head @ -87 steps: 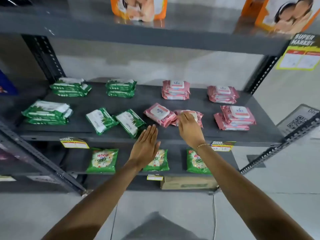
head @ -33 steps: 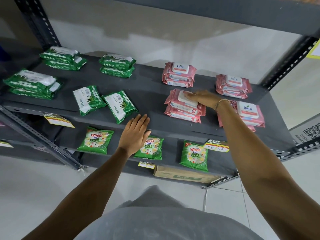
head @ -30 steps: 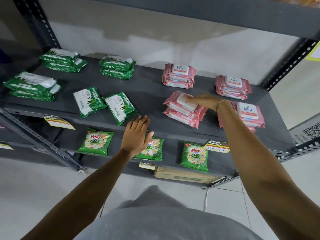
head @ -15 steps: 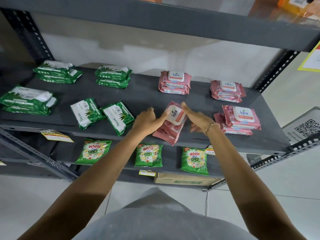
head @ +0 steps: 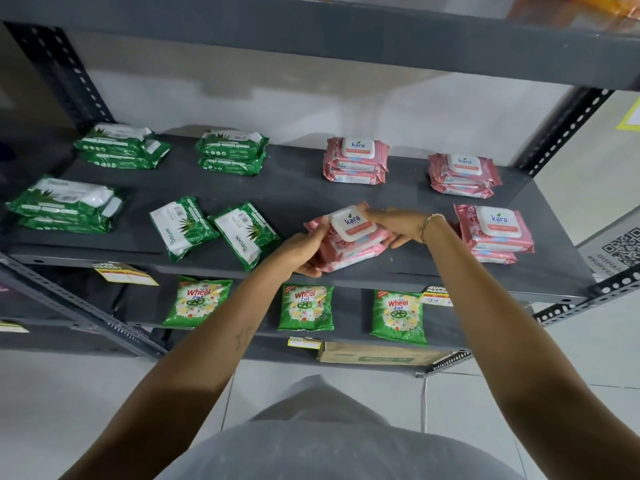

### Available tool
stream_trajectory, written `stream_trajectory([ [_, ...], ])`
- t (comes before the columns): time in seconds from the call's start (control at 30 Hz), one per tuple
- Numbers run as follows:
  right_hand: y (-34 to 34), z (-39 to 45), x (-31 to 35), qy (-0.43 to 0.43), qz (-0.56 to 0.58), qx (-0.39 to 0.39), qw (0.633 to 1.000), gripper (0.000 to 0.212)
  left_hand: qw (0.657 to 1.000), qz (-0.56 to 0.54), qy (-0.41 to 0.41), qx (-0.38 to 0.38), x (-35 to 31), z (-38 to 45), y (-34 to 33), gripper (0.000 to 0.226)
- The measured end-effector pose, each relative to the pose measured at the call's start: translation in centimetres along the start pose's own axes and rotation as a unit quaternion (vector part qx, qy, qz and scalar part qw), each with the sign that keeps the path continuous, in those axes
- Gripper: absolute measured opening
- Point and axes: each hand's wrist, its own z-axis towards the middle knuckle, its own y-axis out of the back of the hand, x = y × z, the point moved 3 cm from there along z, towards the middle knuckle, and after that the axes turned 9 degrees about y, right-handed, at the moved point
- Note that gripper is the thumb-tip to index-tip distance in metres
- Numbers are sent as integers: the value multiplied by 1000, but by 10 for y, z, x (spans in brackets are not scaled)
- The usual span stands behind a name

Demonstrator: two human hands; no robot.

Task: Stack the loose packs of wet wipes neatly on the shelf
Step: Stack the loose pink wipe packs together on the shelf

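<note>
Left hand: the left hand (head: 302, 250) gripped the near-left end of a pink stack (head: 349, 243), thumb on top by the lid, fingers curled under the lower pack.
Right hand: the right hand (head: 394, 226) clasped the far-right end of the same stack, fingers closed around its edge; a thin bracelet (head: 429, 223) sat at the wrist.
Held stack: two pink packs, one on the other, white lid up, skewed to the shelf edge and tilted (whether the lower pack touched the board could not be told).
Shelf: the grey shelf (head: 298, 195) carried the stack near its front edge, centre-right.
Other pink packs: neat stacks stood at the back centre (head: 356, 161), back right (head: 463, 174) and front right (head: 495, 233), the last just beside the right wrist.
Loose green packs: two green packs (head: 181, 227) (head: 246, 234) lay singly, side by side and askew, left of the left hand.
Stacked green packs: three green stacks sat at back left (head: 121, 146), back centre-left (head: 231, 152) and front left (head: 65, 205).
Lower shelf: three green detergent pouches (head: 305, 307) stood in a row beneath.
</note>
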Motion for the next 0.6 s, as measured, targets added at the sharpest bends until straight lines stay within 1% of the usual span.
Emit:
stream_trajectory([
  [0.07, -13, -1, -13, -12, 60, -8, 998, 78, 1000, -13, -14, -15, -2, 3, 8, 85],
  [0.13, -23, -1, -25, -31, 109, -37, 993, 78, 999, 5, -18, -26, -6, 6, 11, 88],
  [0.23, -28, 1, -33, -46, 163, -108, 980, 74, 999, 28, -31, -27, -15, 9, 11, 89],
  [0.37, -24, 2, -36, -57, 236, -156, 957, 65, 999, 9, -35, -22, -22, 12, 5, 90],
  [0.5, -19, 7, -38, -51, 281, -178, 942, 79, 1000, -4, -22, -17, -27, 18, 4, 89],
  [0.6, -16, 9, -36, -43, 300, -184, 935, 83, 1000, -20, -17, -4, -29, 20, 5, 87],
])
